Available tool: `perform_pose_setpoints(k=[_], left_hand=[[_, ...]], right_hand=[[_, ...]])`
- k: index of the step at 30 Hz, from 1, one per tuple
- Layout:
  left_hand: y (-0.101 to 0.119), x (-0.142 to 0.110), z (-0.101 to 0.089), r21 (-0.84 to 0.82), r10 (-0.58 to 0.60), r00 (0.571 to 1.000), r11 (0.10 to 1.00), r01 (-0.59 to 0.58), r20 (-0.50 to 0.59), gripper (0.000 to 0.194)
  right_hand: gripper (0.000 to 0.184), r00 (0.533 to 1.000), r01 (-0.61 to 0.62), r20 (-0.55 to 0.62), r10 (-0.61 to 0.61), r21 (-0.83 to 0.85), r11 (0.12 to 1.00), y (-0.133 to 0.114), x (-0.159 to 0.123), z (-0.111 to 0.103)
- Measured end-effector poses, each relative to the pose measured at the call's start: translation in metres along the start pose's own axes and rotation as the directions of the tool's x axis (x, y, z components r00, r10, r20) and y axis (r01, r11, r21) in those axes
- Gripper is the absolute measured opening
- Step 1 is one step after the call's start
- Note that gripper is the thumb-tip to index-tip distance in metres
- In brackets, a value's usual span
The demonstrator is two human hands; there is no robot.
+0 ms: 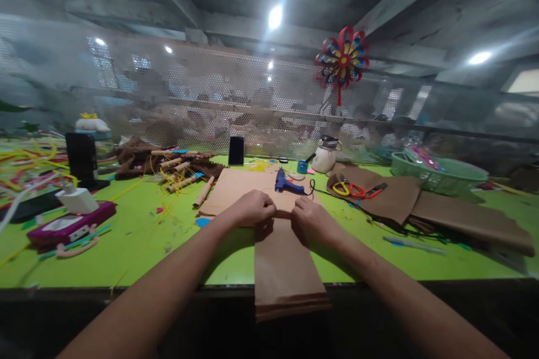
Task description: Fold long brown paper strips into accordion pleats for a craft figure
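Observation:
A long strip of folded brown paper (286,263) runs toward me, its layered near end hanging over the table edge. My left hand (255,208) is closed on the left side of its far end, fingers curled. On the opposite side my right hand (314,219) grips the same folded paper, with the fingertips partly hidden. Just beyond both hands lies a flat brown sheet (233,185). A blue glue gun (287,182) rests on that sheet, its black cord trailing right.
Scissors with orange and yellow handles (357,189) lie on brown paper (391,196) at right, before a green basket (442,174). Paper rolls (181,175) are piled left. A purple power strip (71,224) holds a white plug. A phone (236,150) stands at the back.

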State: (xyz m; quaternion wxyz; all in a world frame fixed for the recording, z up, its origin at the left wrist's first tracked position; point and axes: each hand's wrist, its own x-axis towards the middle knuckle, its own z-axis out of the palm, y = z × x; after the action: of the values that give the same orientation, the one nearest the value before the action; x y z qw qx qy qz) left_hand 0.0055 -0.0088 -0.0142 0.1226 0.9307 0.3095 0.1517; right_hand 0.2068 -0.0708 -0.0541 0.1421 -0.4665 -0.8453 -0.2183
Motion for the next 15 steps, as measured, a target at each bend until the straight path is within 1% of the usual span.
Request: perform_pose_setpoints(k=[2, 3, 4, 6, 8, 10, 12, 15], left_hand=[[-0.002, 0.003, -0.005, -0.058, -0.054, 0.998, 0.997, 0.052, -0.037, 0.04], [-0.004, 0.003, -0.008, -0.066, -0.064, 0.997, 0.996, 0.061, -0.035, 0.044], [-0.006, 0.003, -0.011, -0.088, -0.065, 0.998, 0.994, 0.064, -0.001, 0.045], [-0.01, 0.001, -0.016, -0.142, -0.044, 0.993, 0.988, 0.06, 0.112, 0.046], [-0.012, -0.002, -0.02, -0.214, 0.016, 0.981, 0.977, 0.026, 0.192, 0.045], [-0.011, -0.005, -0.021, -0.297, 0.075, 0.975, 0.955, -0.009, 0.211, 0.044], [-0.008, -0.007, -0.02, -0.385, 0.106, 0.969, 0.923, -0.013, 0.223, 0.041], [-0.003, -0.007, -0.015, -0.474, 0.073, 0.965, 0.879, 0.056, 0.251, 0.036]], right_hand=[[0.008, 0.998, 0.005, -0.067, -0.006, -0.021, 1.0, -0.005, 0.004, -0.004], [0.008, 0.995, 0.006, -0.098, -0.009, -0.03, 1.0, -0.008, 0.006, -0.007], [0.009, 0.992, 0.006, -0.123, -0.011, -0.039, 0.999, -0.01, 0.007, -0.009], [0.012, 0.987, 0.011, -0.16, -0.019, -0.049, 0.999, -0.013, 0.008, -0.012], [0.013, 0.983, 0.013, -0.182, -0.021, -0.042, 0.999, -0.015, 0.007, -0.013], [0.014, 0.978, 0.001, -0.207, -0.005, -0.02, 1.0, -0.016, 0.006, -0.013], [0.015, 0.972, -0.022, -0.234, 0.023, 0.006, 1.0, -0.016, 0.006, -0.012], [0.019, 0.965, -0.05, -0.257, 0.056, 0.03, 0.998, -0.016, 0.006, -0.012]])
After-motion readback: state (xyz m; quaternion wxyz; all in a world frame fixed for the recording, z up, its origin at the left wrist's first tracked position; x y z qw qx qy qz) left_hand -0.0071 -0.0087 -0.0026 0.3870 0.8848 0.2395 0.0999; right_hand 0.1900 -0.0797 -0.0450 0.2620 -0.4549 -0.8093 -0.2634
